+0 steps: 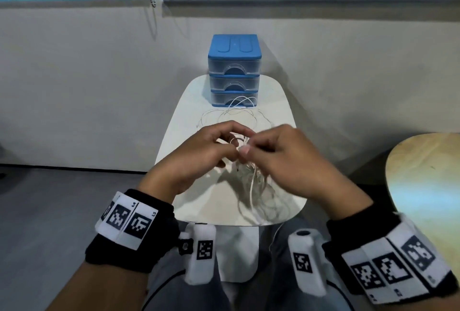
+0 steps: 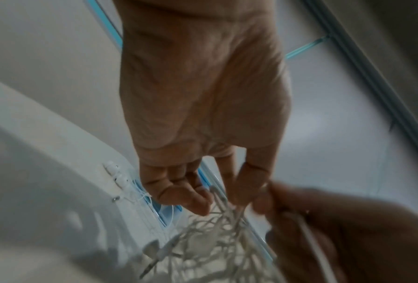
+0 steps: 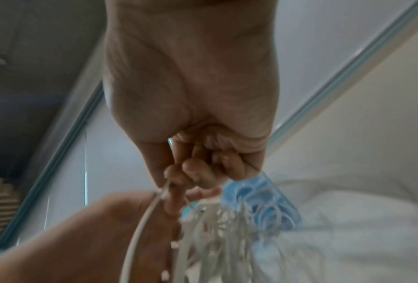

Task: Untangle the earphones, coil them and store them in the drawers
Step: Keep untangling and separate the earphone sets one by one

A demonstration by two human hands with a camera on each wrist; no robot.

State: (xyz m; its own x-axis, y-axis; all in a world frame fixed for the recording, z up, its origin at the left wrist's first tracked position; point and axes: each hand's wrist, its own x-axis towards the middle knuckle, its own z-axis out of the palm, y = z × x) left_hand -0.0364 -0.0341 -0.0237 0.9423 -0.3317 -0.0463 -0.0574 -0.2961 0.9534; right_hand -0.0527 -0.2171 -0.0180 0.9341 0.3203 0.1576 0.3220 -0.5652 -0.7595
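Observation:
A tangle of white earphone cords [image 1: 251, 181] hangs from both hands over the small white table [image 1: 199, 208]; more loops [image 1: 231, 114] lie on the table in front of the drawers. My left hand [image 1: 224, 147] pinches the knot from the left, fingers curled. My right hand [image 1: 249, 149] pinches cords at the same spot, fingers curled tight [image 3: 198, 172]. In the left wrist view the bundle [image 2: 217, 229] dangles below the fingers [image 2: 186, 193], and two earbuds [image 2: 117, 176] lie on the table. The blue three-drawer unit [image 1: 234, 69] stands at the table's far end, all drawers closed.
The table is narrow, with grey floor [image 1: 62, 211] to its left. A round wooden table top [image 1: 428, 186] lies at the right. A white wall [image 1: 99, 86] stands right behind the drawers. One cord [image 1: 275, 236] hangs over the table's near edge.

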